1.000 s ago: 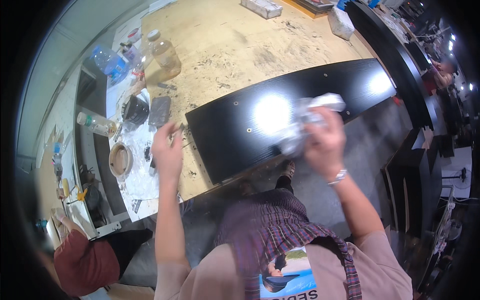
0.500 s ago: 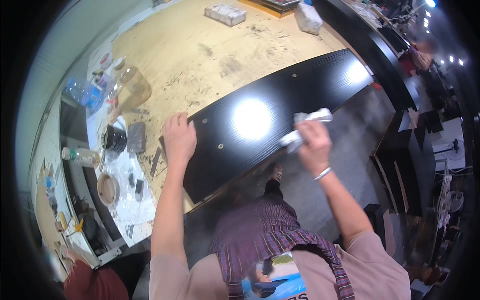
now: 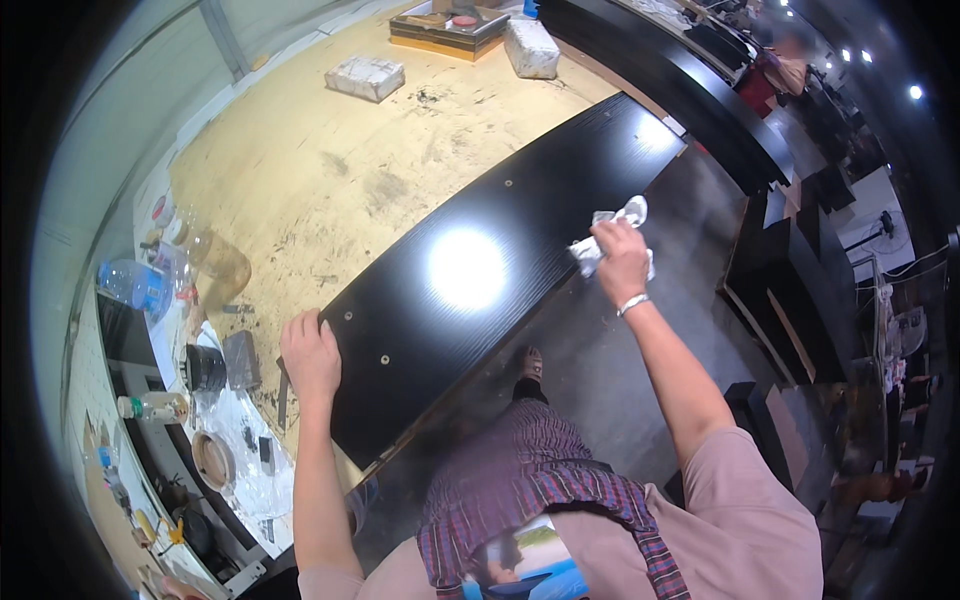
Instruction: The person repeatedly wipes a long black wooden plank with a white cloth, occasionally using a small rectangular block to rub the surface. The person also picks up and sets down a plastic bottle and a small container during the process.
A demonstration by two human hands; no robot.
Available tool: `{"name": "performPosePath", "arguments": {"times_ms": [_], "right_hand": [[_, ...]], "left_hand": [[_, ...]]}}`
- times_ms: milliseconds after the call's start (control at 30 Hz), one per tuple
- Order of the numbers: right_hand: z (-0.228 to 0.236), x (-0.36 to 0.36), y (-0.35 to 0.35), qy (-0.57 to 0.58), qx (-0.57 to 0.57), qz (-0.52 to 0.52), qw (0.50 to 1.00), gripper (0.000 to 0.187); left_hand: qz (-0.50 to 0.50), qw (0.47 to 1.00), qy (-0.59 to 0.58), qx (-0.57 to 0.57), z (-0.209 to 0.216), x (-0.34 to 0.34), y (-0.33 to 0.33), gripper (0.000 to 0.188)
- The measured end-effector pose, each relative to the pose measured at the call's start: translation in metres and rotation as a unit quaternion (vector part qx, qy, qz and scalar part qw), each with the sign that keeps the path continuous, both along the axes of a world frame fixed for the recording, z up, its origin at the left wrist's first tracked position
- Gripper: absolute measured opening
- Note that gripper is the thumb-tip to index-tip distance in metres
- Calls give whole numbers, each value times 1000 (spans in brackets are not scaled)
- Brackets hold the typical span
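A long black wood-grain board (image 3: 510,255) lies diagonally on the pale worktable, with small metal fittings set in its face and a bright glare on it. My left hand (image 3: 312,355) is closed over the board's left end, its fingers beside the corner. A crumpled white cloth (image 3: 588,257) is bunched in my right hand (image 3: 622,262), which is closed around it at the board's near long edge. Whether the cloth touches the board there I cannot tell.
Two wrapped blocks (image 3: 365,78) and a framed tray (image 3: 450,30) sit toward the table's far side. Plastic bottles (image 3: 135,285), a black cup (image 3: 204,368) and a tape roll (image 3: 212,460) crowd the left. Dark panels (image 3: 790,290) stand right; another person (image 3: 780,75) is beyond.
My view has shifted, so the board and table appear lower and farther left. The white cloth is still in my right hand, and my left hand stays at the board's end.
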State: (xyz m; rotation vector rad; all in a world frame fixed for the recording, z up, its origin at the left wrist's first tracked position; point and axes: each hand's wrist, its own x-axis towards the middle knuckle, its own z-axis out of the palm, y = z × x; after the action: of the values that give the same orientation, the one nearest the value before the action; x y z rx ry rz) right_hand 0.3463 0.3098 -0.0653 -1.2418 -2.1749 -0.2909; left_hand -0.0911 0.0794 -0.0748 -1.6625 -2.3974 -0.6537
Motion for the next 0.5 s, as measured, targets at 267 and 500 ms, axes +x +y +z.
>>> {"name": "performPosePath", "arguments": {"times_ms": [267,500], "right_hand": [[25,-76,-76,0,-55,307,950,35],[-2,85,144,4,-7,90,996,39]], "left_hand": [[0,1000,15,8,-1,-2,-2,27],[61,995,65,-37,-9,-9,-12,28]]}}
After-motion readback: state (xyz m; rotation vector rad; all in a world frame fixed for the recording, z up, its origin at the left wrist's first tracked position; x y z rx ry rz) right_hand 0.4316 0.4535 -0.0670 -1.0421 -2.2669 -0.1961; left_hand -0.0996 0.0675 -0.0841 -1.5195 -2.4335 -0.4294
